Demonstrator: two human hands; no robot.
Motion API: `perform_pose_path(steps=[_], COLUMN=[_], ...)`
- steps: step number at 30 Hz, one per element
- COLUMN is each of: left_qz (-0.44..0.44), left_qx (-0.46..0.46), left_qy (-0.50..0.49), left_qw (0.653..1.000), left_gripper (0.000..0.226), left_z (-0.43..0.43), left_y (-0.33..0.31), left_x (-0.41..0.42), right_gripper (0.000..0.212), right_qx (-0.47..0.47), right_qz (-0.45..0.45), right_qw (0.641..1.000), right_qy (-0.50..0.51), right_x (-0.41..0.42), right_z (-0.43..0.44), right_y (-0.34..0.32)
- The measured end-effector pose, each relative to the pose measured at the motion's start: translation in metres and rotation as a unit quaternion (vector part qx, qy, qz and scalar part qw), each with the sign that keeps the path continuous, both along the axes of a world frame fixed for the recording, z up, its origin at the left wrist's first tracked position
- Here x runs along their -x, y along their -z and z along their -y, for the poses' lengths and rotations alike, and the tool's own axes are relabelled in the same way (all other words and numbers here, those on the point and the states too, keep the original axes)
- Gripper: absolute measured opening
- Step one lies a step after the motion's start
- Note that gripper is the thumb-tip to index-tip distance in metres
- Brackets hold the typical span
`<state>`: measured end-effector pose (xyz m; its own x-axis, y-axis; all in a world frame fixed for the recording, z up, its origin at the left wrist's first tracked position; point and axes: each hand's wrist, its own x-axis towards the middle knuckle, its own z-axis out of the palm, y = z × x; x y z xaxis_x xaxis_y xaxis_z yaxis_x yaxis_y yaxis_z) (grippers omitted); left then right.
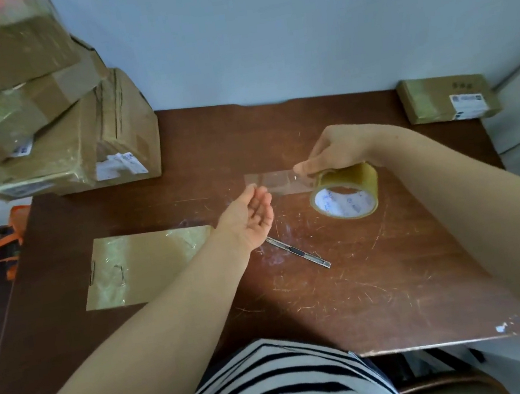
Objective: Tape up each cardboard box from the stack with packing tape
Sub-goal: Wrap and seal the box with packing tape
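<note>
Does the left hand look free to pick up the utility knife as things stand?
Probably yes. The left hand is open and holds nothing, and the utility knife lies uncovered on the table beside its wrist; the right hand holds the tape roll well clear.

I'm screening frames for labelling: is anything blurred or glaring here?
Head view: the box stack at top left is blurred; glare sheens the taped flat box; the tape roll, left hand and right hand look sharp.

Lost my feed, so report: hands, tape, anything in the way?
Right hand grips tape roll, strip pulled out. Left hand open, palm up, by strip's end. Cutter lies on table, untouched.
</note>
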<state>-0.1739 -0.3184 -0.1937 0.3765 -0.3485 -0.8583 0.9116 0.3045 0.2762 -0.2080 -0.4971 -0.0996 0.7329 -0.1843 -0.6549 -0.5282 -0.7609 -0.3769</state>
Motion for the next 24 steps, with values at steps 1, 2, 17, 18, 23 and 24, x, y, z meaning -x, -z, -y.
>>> perform_pose_path(steps=[1, 2, 17, 18, 23, 24], left_qz=[0.009, 0.016, 0.097, 0.099, 0.091, 0.091], left_qx=[-0.013, -0.025, -0.223, -0.235, -0.272, -0.276], left_qy=[0.006, 0.009, -0.023, -0.023, -0.030, -0.029], left_qw=[1.000, 1.000, 0.970, 0.967, 0.958, 0.956], left_gripper=[0.008, 0.008, 0.012, 0.010, 0.009, 0.010], left_z=[-0.001, -0.002, -0.002, -0.003, -0.003, -0.003], left_y=[-0.001, -0.003, 0.003, 0.003, 0.008, 0.009], left_x=[-0.002, -0.004, -0.015, -0.016, -0.014, -0.014], right_gripper=[0.039, 0.048, 0.034, 0.029, 0.027, 0.028], right_qx=[-0.072, -0.157, -0.177, -0.192, -0.006, 0.036], right_qz=[0.003, 0.004, 0.062, 0.062, 0.033, 0.016], right_qw=[0.997, 0.984, 0.968, 0.965, 0.994, 0.996], right_qy=[0.042, 0.088, 0.164, 0.170, 0.102, 0.085], right_x=[0.009, 0.019, 0.067, 0.067, 0.055, 0.054], right_z=[0.005, 0.011, 0.055, 0.056, 0.055, 0.054], right_y=[0.006, 0.013, 0.068, 0.068, 0.086, 0.090])
